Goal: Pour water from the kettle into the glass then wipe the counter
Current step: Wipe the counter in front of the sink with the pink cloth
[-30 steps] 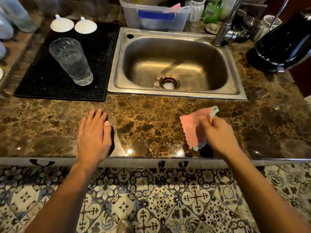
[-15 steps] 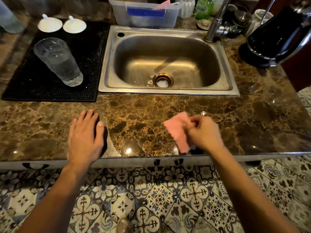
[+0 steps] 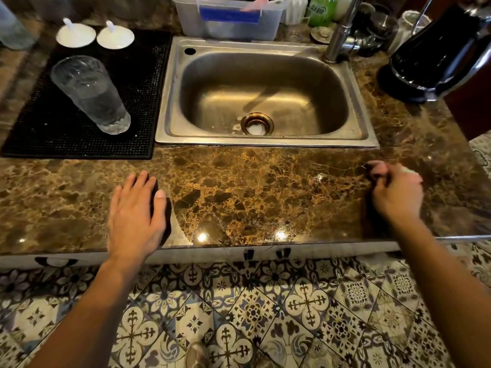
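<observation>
The clear glass [image 3: 90,94] holds water and stands on a black mat [image 3: 53,139] left of the sink. At the far right corner sits the black kettle [image 3: 438,49] on its base. My left hand [image 3: 135,211] lies flat on the brown marble counter [image 3: 265,187] near the front edge, fingers together, holding nothing. My right hand [image 3: 396,192] is blurred at the right of the counter, fingers curled down. The pink cloth is almost wholly hidden under it; only a pale edge [image 3: 407,170] shows.
A steel sink [image 3: 265,139] fills the middle back, with its tap [image 3: 340,35] at the right. Two white lids [image 3: 75,35] rest at the back of the mat. A plastic tub [image 3: 228,22] and bottles stand behind the sink. Patterned floor tiles lie below.
My right hand has swept the cloth from the middle of the counter to the right, and the cloth is now covered by the hand. My left hand has stayed put.
</observation>
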`<state>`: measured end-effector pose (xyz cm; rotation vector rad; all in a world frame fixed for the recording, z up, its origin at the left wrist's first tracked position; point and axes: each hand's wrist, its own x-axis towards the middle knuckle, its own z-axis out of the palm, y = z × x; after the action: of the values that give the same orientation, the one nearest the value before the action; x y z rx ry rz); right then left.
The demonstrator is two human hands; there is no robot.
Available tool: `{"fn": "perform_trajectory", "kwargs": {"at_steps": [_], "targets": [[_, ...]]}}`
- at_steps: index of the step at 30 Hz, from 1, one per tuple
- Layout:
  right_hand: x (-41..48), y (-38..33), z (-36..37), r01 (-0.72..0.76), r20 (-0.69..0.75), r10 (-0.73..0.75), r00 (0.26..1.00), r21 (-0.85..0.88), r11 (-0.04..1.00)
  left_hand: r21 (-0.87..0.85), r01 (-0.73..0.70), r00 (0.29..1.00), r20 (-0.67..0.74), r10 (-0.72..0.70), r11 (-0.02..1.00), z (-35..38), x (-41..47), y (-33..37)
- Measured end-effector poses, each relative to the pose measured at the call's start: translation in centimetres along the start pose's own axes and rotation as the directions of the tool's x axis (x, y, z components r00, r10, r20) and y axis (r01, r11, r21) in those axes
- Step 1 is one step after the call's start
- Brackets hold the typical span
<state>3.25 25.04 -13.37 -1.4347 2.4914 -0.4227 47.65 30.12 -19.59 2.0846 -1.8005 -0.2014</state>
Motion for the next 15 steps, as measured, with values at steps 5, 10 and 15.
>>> {"fn": "perform_trajectory", "kwargs": {"at_steps": [5, 10, 15], "targets": [[-6.7, -6.3, 6.3, 0.224, 0.059, -0.226, 0.972, 0.041, 0.974, 0.014, -0.009, 1.000, -0.005, 0.009, 1.000, 0.0, 0.0, 0.0], [-18.6, -14.6, 10.2, 0.731, 0.312, -0.714, 0.626, 0.083, 0.677, 0.030, -0.007, 1.000, 0.001, 0.007, 1.000, 0.2, -0.1, -0.2], [-19.0, -9.7, 10.1, 0.798, 0.223, -0.806, 0.549, 0.146, 0.584, 0.028, 0.000, 1.000, 0.000, 0.000, 1.000, 0.3, -0.1, -0.2]]}}
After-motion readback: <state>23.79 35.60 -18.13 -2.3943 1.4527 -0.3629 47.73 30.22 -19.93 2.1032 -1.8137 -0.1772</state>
